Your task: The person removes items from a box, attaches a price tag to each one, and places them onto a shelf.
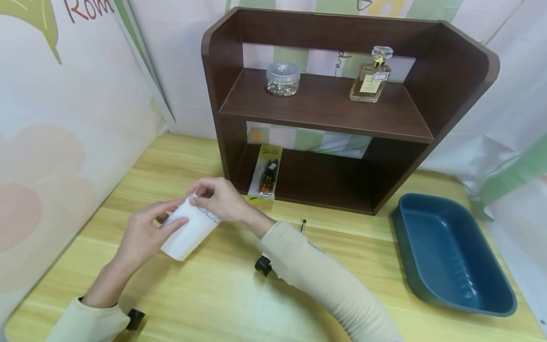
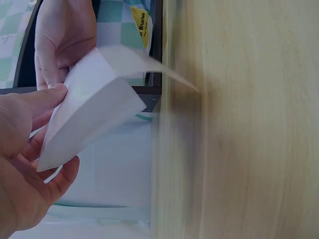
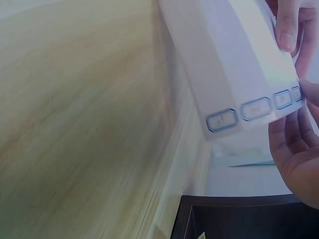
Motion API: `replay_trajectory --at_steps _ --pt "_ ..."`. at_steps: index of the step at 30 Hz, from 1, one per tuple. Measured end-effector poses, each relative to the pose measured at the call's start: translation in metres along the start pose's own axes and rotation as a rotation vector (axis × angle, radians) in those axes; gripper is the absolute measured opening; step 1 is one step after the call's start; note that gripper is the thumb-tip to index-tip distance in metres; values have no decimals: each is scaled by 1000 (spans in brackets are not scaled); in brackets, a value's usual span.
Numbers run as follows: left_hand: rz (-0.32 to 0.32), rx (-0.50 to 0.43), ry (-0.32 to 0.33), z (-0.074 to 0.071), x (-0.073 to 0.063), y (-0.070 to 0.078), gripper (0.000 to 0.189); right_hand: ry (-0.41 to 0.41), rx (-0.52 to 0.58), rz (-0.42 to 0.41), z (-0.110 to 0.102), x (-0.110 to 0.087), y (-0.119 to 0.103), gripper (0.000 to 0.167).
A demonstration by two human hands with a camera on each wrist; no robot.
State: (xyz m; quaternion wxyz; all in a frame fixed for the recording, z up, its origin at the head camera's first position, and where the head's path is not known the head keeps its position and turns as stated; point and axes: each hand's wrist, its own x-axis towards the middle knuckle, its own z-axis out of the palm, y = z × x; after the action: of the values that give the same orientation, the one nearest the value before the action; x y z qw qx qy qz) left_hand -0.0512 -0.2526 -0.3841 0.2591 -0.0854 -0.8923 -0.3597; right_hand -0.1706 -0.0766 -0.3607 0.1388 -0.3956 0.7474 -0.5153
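Observation:
A white sheet of sticker labels (image 1: pixel 188 237), bent and folded, is held between both hands above the table at the left. Blue-outlined labels (image 3: pixel 255 108) run along one edge of it. My left hand (image 1: pixel 143 232) pinches the sheet's left side, thumb on the near face and fingers behind. At the upper, label-bearing edge, my right hand (image 1: pixel 224 199) pinches the sheet with thumb and fingers. In the left wrist view the loose part of the sheet (image 2: pixel 107 112) fans out and is blurred.
Behind the hands stands a dark brown shelf (image 1: pixel 325 126). It bears a clear-lidded jar (image 1: pixel 283 80), a labelled perfume bottle (image 1: pixel 371 80) and a brush packet (image 1: pixel 266 173). To the right sits a blue basin (image 1: pixel 444 247). A pen (image 1: pixel 303 225) lies partly behind the right sleeve.

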Motion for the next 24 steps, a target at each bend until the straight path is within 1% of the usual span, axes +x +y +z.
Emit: replay_trajectory --at_steps 4,9,14,17,21,24 --pt "26 11 14 1 1 2 39 -12 -23 12 -2 0 1 21" --pt "53 33 14 3 1 0 38 -11 -65 5 -4 -1 2 15" --pt "80 33 21 4 1 -2 38 -11 -69 -23 -6 -2 3 12" --pt "83 29 25 4 2 -1 38 -11 -63 -39 -6 -2 3 10" --pt "73 21 28 4 1 0 38 -11 -54 -51 -6 -2 3 8" --pt "68 23 26 4 0 1 38 -15 -63 -45 -5 -2 2 7"
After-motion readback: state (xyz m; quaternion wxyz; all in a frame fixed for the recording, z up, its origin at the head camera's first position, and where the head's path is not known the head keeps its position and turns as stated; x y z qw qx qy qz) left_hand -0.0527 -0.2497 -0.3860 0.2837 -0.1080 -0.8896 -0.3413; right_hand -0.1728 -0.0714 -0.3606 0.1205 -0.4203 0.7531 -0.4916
